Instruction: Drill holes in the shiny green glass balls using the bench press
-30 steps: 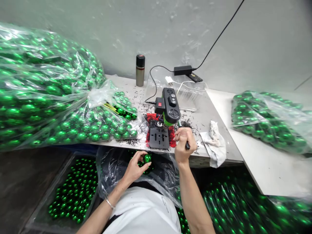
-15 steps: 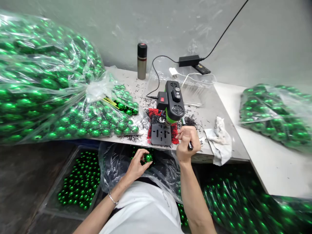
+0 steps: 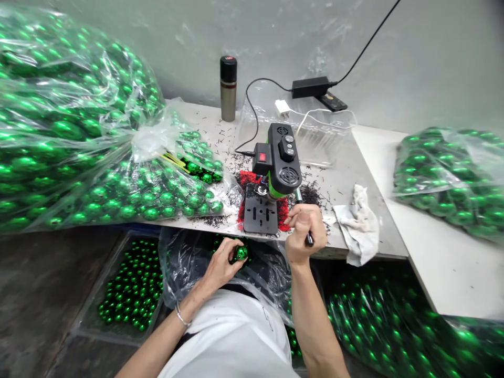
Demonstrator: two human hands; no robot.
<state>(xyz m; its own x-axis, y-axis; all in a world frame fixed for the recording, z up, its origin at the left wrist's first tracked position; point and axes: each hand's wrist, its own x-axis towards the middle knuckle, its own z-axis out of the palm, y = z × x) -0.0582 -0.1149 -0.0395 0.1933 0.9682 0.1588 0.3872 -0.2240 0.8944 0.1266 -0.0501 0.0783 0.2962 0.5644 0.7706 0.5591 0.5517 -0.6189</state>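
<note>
Between thumb and fingers, my left hand pinches a shiny green ball just below the table's front edge. My right hand is wrapped round the black-gripped lever of a small bench drill press. The press has a black and green body, and its slotted base plate rests on a red patch strewn with dark shavings. Under my left hand lies an open clear plastic bag with more green balls inside.
A huge tied bag of green balls covers the table's left. Behind the press stand a bottle and a power adapter with cables. To the right lie a crumpled white cloth and another ball bag. A bin of balls sits below left.
The view has shifted slightly. My left hand still holds the green ball near the same spot, and my right hand stays on the lever.
</note>
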